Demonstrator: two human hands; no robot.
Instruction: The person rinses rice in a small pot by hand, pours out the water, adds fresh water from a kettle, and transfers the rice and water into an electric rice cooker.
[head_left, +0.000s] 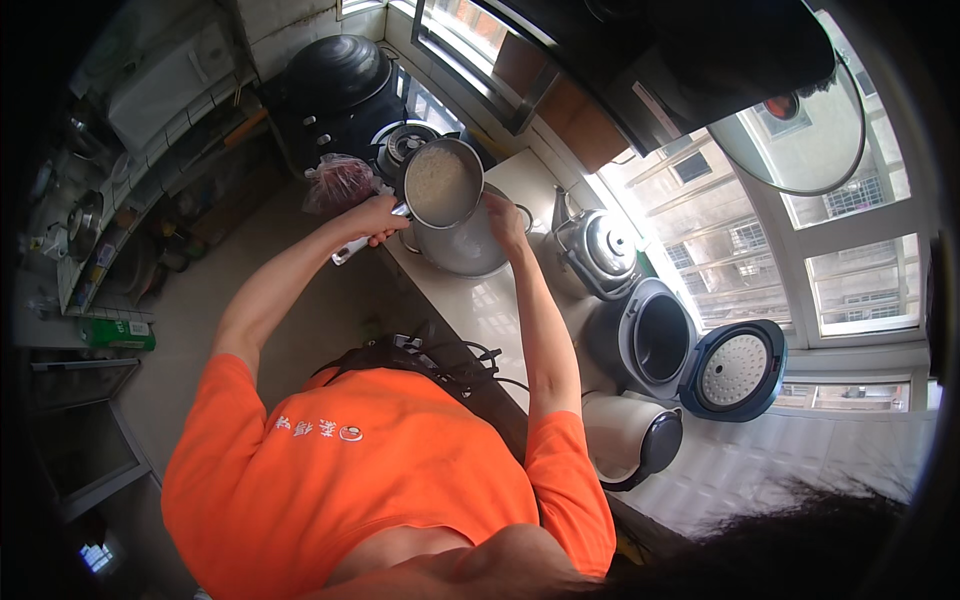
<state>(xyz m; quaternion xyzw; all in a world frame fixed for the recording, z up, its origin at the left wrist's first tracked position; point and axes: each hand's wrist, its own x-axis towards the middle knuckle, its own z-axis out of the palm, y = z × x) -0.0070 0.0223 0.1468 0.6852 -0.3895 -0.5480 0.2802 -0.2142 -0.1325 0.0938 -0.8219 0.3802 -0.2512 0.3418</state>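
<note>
My left hand (376,220) is closed around the long handle of a saucepan (463,155). Pale grains, which look like rice, lie in cloudy whitish liquid (438,180) inside it. The saucepan is held above a wide metal pot (465,255) with loop handles, which stands on the counter and is partly covered by it. My right hand (504,220) is at the saucepan's right side, over the pot's rim. Its fingers look curled, but their tips are partly hidden, so what they grip cannot be made out.
Beyond the saucepan is a gas burner (405,142), with a dark domed wok lid (338,72) farther left. A plastic bag (343,183) lies beside the stove. Along the window stand a kettle (600,250), an open rice cooker (645,335) and a white jug (615,435).
</note>
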